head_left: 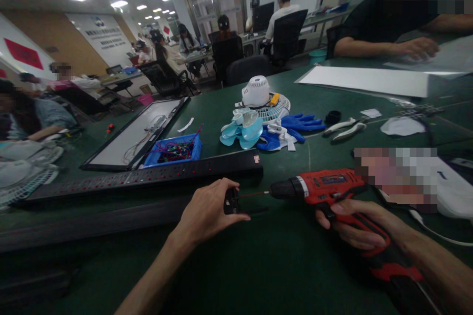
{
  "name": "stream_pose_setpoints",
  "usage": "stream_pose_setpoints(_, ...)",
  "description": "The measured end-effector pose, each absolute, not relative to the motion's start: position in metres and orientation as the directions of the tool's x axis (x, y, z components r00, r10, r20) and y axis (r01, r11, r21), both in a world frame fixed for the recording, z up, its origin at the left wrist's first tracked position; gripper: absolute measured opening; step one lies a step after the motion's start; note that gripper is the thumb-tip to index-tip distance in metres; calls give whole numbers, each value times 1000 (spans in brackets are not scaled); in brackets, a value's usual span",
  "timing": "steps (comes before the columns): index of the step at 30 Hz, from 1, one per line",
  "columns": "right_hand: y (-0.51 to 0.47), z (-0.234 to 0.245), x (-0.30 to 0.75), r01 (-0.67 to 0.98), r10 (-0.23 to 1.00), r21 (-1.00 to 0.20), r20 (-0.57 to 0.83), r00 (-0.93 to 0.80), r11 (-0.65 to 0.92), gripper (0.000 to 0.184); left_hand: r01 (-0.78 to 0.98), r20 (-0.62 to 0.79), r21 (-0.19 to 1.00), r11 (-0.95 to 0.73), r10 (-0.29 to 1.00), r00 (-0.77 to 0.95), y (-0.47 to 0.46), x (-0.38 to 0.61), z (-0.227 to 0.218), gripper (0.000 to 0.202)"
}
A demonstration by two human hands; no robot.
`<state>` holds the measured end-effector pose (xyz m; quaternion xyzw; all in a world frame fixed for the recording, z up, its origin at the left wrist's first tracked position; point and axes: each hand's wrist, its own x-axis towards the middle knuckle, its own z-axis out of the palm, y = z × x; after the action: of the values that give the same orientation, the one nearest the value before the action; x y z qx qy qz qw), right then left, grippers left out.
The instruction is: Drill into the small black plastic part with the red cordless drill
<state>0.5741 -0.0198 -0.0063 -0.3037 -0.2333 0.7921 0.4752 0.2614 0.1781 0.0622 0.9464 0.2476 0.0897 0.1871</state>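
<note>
My right hand [360, 224] is wrapped around the grip of a red and black cordless drill [325, 184], with a finger at its trigger. A long thin driver bit [254, 194] points left from the chuck, its tip by a small black end piece [231, 201]. That piece sits at the right end of a long black bar [140, 216] lying on the table. My left hand [207, 204] pinches the end piece between thumb and fingers. Whether the bit touches a screw is too small to tell.
Behind the bar lies a long black power strip [236, 163] with red dots. A blue bin [199, 150] of wires, teal fan blades [242, 130], a white fan housing [255, 91], blue gloves [303, 123] and pliers [345, 129] lie beyond. A co-worker's hand [416, 49] rests at the far right.
</note>
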Motion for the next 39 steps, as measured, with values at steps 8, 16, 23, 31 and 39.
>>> stream_pose_setpoints(8, -19, -8, 576, -600, 886, -660, -259, -384, -452, 34, 430, 83, 399, -810, 499, 862, 178, 260, 60, 67)
stream_pose_setpoints(16, -20, -10, 577, -600, 884, -657, -262, -387, -457, 35, 434, 77, 402, -806, 503, 861, 179, 261, 61, 66)
stream_pose_setpoints(23, -21, -11, 575, -597, 880, -655, -262, -396, -463, 35, 432, 68, 403, -807, 497, 865, 179, 261, 62, 67)
stream_pose_setpoints(31, -20, -9, 576, -604, 883, -652, -258, -393, -459, 34, 441, 71, 409, -799, 509, 858, 179, 261, 60, 67)
stream_pose_setpoints(39, -20, -10, 577, -617, 882, -634, -282, -378, -467, 33, 432, 77, 416, -800, 505, 860, 179, 260, 60, 67)
